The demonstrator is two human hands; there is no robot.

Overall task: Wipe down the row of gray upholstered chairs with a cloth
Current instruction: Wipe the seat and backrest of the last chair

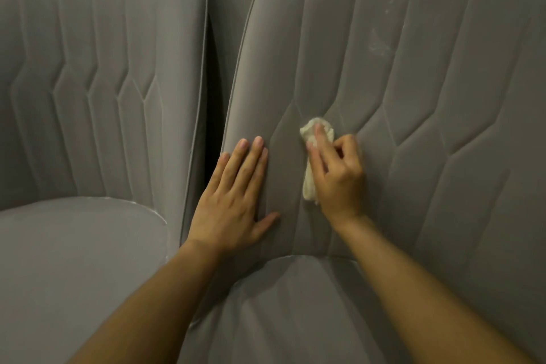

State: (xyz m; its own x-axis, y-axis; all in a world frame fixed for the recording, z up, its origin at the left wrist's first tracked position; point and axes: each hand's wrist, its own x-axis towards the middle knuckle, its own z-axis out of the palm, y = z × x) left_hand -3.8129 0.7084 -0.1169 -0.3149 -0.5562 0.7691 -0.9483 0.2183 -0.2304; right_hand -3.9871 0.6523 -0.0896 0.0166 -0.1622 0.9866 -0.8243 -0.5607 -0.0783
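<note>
Two gray upholstered chairs stand side by side as we look down on them: the left chair (103, 68) and the right chair (428, 97), parted by a narrow dark gap (214, 97). Both backs carry stitched vertical channels that kink into a zigzag about halfway down, and each has a rounded seat below. Against the right chair's back we see the left hand (233, 198) pressed flat, fingers straight, just beside the piped left edge. Next to it, the right hand (336, 174) holds a crumpled cream cloth (317, 127) on the fabric. Higher on that back we note faint pale smudges (381, 38).
</note>
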